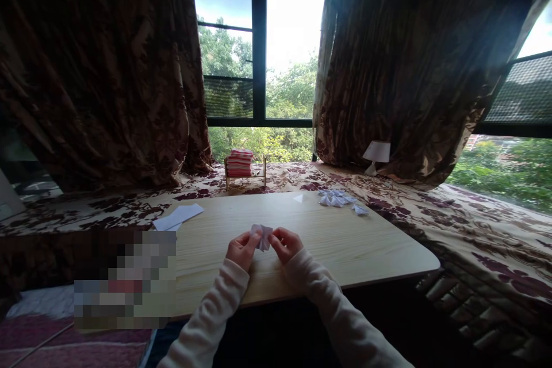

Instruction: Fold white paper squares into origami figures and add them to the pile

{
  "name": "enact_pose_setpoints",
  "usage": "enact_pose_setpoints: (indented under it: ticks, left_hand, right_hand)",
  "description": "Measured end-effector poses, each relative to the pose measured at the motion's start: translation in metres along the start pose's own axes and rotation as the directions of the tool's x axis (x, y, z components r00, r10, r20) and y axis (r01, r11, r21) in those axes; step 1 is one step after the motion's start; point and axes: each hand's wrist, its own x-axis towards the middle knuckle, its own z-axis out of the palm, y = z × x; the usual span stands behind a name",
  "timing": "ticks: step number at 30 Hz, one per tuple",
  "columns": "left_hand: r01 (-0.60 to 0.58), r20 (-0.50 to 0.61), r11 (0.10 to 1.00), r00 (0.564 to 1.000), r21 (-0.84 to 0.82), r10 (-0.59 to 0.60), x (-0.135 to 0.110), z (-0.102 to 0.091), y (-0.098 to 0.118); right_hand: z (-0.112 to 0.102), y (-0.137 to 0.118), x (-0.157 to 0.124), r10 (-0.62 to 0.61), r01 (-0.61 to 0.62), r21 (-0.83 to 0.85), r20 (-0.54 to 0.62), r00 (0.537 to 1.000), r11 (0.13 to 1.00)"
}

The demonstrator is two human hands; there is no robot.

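Observation:
A small folded piece of pale paper (263, 236) is held between both my hands just above the light wooden table (345, 247). My left hand (242, 248) pinches its left side with fingers closed. My right hand (285, 243) grips its right side, fingers curled. Both arms wear cream sleeves. A pile of finished folded paper pieces (336, 198) lies at the table's far right edge, with one more piece (359, 209) beside it.
Flat white paper sheets (177, 217) lie at the table's far left corner. A small wooden rack with a red striped stack (240, 164) and a small white lamp (376, 154) stand on the patterned cloth by the window. Dark curtains hang on both sides.

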Motion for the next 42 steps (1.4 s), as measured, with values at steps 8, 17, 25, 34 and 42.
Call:
enact_pose_setpoints:
  ticks: [8,17,25,34,42]
  left_hand:
    - [0.020,0.052,0.999,0.998,0.034,-0.021,-0.002,0.002,-0.004]
    - [0.011,0.118,0.996,0.993,0.090,-0.021,-0.007,0.003,0.000]
    - [0.018,0.160,0.996,0.987,0.089,-0.033,-0.008,0.003,0.003]
    - [0.006,0.164,0.995,0.986,0.104,-0.023,-0.007,0.004,0.003]
    - [-0.109,0.192,0.972,0.979,0.206,0.069,-0.013,0.005,0.007]
  right_hand:
    - [0.000,0.000,0.000,-0.012,0.016,0.058,-0.067,0.998,0.998]
    - [0.003,0.006,-0.001,-0.036,0.034,0.047,0.032,0.999,0.998]
    - [-0.002,-0.001,0.000,-0.054,0.054,-0.014,-0.045,0.998,0.998]
    - [-0.001,-0.004,0.000,-0.045,0.048,0.087,-0.036,0.998,0.995]
    - [-0.001,-0.008,-0.001,-0.018,0.014,0.146,0.032,0.999,0.989]
